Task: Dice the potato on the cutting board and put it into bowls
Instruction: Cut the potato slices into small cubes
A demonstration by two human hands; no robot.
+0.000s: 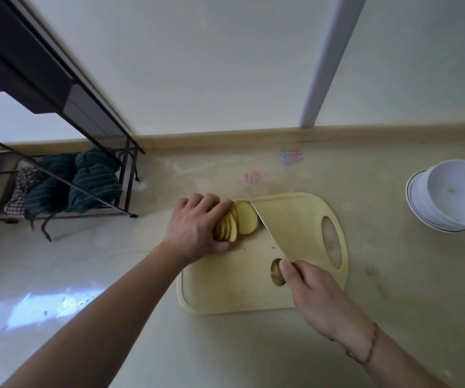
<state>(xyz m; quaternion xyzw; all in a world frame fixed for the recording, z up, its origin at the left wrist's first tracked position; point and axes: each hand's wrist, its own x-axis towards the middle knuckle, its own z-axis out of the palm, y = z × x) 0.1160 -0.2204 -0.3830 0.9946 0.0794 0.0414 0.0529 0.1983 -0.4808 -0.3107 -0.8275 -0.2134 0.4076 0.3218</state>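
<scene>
A pale yellow cutting board (225, 287) lies on the counter. At its far left corner a row of round potato slices (244, 221) leans together, and my left hand (197, 228) curls over them from the left, holding them in place. My right hand (309, 287) grips the handle of a knife (270, 231), whose blade runs across the board just right of the slices, tip pointing away. A small potato end piece (276, 273) lies on the board beside my right fingers. Stacked white bowls (449, 197) stand at the far right, the top one holding a few yellow bits.
A black wire rack (57, 189) with dark striped cloths stands on the counter at the left, against the wall. A white pipe (323, 68) runs down the wall behind the board. The beige counter (393, 289) extends around the board.
</scene>
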